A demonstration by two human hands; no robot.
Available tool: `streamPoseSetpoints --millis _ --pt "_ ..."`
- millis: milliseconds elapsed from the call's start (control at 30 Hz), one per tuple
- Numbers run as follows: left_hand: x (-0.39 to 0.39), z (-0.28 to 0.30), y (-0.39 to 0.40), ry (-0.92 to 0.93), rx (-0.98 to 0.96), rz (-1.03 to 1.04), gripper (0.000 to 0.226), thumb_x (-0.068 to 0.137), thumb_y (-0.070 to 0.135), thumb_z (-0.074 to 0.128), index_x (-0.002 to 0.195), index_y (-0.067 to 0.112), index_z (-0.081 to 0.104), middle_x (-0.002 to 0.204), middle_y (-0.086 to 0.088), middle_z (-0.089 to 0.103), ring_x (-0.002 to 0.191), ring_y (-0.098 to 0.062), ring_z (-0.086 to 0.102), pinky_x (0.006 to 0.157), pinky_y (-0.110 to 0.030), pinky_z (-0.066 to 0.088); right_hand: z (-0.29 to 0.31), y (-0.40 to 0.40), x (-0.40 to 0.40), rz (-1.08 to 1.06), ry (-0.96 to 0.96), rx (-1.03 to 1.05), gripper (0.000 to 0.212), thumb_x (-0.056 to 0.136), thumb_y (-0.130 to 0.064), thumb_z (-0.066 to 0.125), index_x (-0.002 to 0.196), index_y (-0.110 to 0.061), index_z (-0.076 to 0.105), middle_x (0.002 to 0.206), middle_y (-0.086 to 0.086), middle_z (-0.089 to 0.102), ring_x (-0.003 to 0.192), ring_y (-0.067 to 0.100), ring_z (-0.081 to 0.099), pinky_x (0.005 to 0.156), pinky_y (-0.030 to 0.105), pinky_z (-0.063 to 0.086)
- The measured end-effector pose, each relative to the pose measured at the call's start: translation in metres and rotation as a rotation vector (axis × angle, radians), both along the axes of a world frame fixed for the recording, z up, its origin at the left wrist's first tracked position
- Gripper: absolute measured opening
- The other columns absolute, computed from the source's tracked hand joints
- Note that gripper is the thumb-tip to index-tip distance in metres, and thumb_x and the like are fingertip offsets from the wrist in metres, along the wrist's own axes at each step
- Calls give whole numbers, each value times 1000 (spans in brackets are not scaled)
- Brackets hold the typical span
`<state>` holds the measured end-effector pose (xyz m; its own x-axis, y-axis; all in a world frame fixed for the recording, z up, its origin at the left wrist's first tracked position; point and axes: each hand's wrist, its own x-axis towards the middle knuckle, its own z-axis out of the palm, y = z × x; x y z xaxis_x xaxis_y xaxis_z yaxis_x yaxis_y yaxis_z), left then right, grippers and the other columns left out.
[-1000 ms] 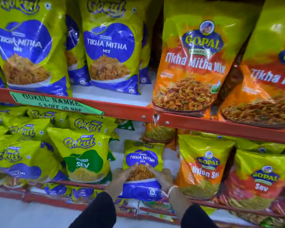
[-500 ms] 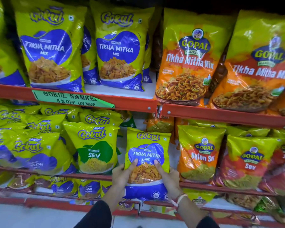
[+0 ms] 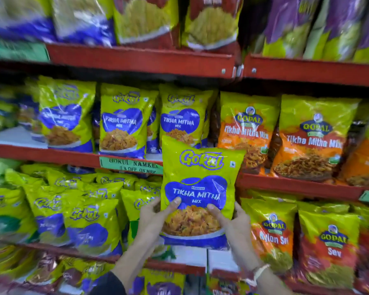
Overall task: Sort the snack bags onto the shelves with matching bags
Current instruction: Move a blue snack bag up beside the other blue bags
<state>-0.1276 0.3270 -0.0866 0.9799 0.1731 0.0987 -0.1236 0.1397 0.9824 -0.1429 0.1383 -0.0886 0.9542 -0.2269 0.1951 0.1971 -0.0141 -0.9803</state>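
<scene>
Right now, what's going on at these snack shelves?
A person is holding a yellow and blue Gokul Tikha Mitha Mix bag in both hands, the left hand and right hand gripping its lower sides with thumbs on the front. The bag is raised in front of the red shelf edge, just below the row of matching Gokul Tikha Mitha bags standing on the shelf above. Orange Gopal bags stand to the right. It is not yet shelved.

Gokul bag [image 3: 200,188]: yellow-green, blue Tikha Mitha Mix label, upright, slightly tilted, held in front of red shelf edge [image 3: 124,161], top overlapping matching bags [image 3: 124,122] standing on that shelf.
</scene>
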Motion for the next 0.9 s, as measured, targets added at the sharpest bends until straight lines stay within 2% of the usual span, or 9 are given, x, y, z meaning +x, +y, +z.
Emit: streamPoseSetpoints --millis 67,133,300,500,600,700,767,833,900 --pt "15 32 11 -93 16 -10 5 79 9 73 80 14 71 62 14 74 60 1 65 60 -11 51 35 6 16 29 -90 -25 34 58 -41 84 86 -27 75 85 -12 80 82 7 74 77 25 59" --pt "34 68 20 -175 34 3 9 79 5 71 80 14 69 60 13 72 55 3 63 54 -8 49 70 14 36 42 -192 -30 36 55 -43 85 88 -30 77 86 -6 81 81 12 72 81 37 58" --pt "84 126 38 -321 55 13 16 77 10 74 92 14 71 72 14 77 67 1 70 66 -16 56 125 33 91 109 -280 32 28 69 -18 85 94 -21 72 91 -4 81 89 14 75 85 36 58" --pt "143 138 50 -328 41 25 22 70 18 79 91 23 72 83 9 79 87 -15 72 84 -32 55 135 47 149 133 -229 50 37 70 -24 85 104 -23 69 101 -1 79 99 15 74 90 38 59" --pt "165 129 50 -289 39 11 32 63 31 81 93 24 72 93 3 78 92 -18 72 86 -35 55 120 48 176 116 -189 59 39 68 -32 86 103 -22 72 101 0 80 99 19 74 94 48 57" --pt "188 126 45 -258 56 15 19 71 24 79 89 20 73 88 1 78 86 -20 71 80 -33 57 109 45 197 76 -169 42 44 63 -43 86 99 -21 73 99 2 80 99 23 74 93 52 56" --pt "204 126 45 -237 60 26 11 77 15 75 86 19 72 90 -3 77 84 -21 70 74 -27 57 111 43 210 49 -183 -17 34 68 -36 84 96 -21 73 98 3 80 99 25 74 92 50 57" --pt "215 122 47 -214 39 43 17 79 16 73 95 15 70 99 -9 75 91 -23 68 75 -26 55 117 44 217 52 -207 -19 32 71 -36 82 97 -21 72 99 2 79 97 21 74 93 48 57" --pt "223 124 46 -208 -7 104 42 81 24 71 119 8 62 117 -10 68 106 -21 64 87 -27 52 125 47 224 62 -251 16 47 70 -46 78 108 -19 70 104 -1 78 100 17 73 94 45 56"
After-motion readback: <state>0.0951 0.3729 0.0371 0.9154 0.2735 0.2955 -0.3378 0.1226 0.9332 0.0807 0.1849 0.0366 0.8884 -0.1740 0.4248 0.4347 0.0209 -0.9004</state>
